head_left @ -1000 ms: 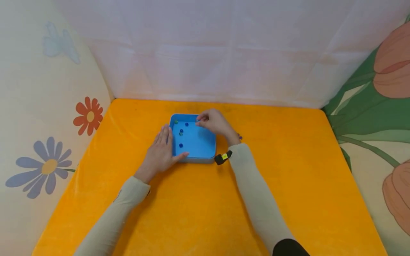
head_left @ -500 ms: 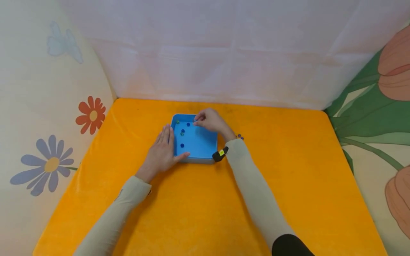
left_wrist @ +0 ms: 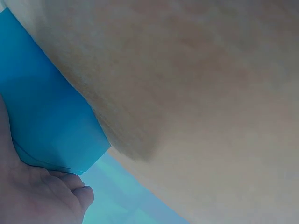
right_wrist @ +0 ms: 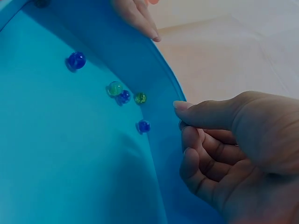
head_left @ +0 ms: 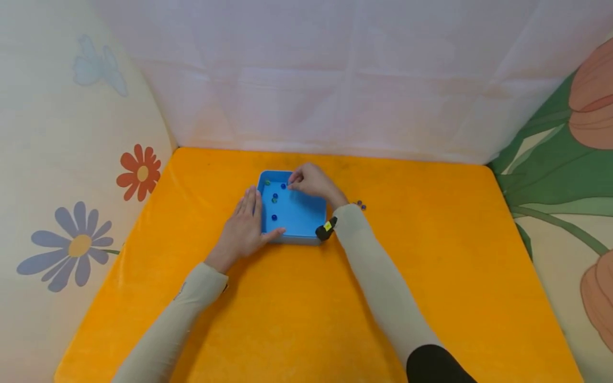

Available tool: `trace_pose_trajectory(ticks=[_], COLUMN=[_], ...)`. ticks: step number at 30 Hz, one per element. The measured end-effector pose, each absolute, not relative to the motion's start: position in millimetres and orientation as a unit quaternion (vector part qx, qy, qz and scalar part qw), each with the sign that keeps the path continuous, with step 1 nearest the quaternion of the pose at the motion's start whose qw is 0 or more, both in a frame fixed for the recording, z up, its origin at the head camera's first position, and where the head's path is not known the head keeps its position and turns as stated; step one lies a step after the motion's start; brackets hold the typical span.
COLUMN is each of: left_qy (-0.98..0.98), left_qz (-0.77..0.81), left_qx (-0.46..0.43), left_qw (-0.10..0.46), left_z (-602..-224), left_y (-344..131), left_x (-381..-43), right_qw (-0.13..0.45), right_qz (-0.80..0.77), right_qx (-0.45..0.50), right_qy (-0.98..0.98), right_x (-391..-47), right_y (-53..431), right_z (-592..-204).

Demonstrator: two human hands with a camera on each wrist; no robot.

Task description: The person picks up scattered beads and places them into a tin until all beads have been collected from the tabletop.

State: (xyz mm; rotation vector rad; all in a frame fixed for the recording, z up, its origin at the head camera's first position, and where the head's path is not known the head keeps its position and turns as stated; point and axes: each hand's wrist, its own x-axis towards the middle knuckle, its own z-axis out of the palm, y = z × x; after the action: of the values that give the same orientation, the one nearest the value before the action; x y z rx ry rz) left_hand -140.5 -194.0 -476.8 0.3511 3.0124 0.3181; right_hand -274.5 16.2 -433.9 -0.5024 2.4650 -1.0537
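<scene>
A shallow blue square box (head_left: 306,215) sits on the orange cloth, with several blue and green glass marbles on its floor. One blue marble (right_wrist: 76,60) lies apart from a green marble (right_wrist: 115,88) and another blue one that sit close together. Along the box's left wall rests my left hand (head_left: 243,229), fingers straight and thumb across the front rim. Over the box's far side, my right hand (head_left: 313,182) pinches a small marble between thumb and forefinger; the right wrist view shows only a dark sliver of it (right_wrist: 182,125).
Outside the box, to its right, a few dark blue marbles (head_left: 361,205) lie on the orange cloth (head_left: 431,239). A white sheet (head_left: 306,80) hangs behind the table. Flower-printed panels (head_left: 565,159) stand at both sides.
My right hand has shifted slightly left over the box, still pinching the marble. The loose marbles beside the right wrist show more fully. My left hand keeps its place on the box.
</scene>
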Motion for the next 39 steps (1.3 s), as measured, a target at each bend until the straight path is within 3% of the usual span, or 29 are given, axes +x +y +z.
trace_pose_trajectory(ticks=[12, 25, 39], left_qy=[0.987, 0.986, 0.986], left_qz=[0.105, 0.105, 0.111], left_qx=[0.114, 0.114, 0.111], left_qw=[0.052, 0.054, 0.056], left_z=[-474, -475, -475], left_y=[-190, -192, -190], left_x=[-143, -143, -140], right_qw=[0.217, 0.191, 0.141], right_qz=[-0.378, -0.407, -0.441], right_qx=[-0.176, -0.172, -0.174], right_qy=[0.883, 0.876, 0.869], right_x=[-280, -272, -236], right_y=[16, 29, 102], right_z=[-437, -436, -440])
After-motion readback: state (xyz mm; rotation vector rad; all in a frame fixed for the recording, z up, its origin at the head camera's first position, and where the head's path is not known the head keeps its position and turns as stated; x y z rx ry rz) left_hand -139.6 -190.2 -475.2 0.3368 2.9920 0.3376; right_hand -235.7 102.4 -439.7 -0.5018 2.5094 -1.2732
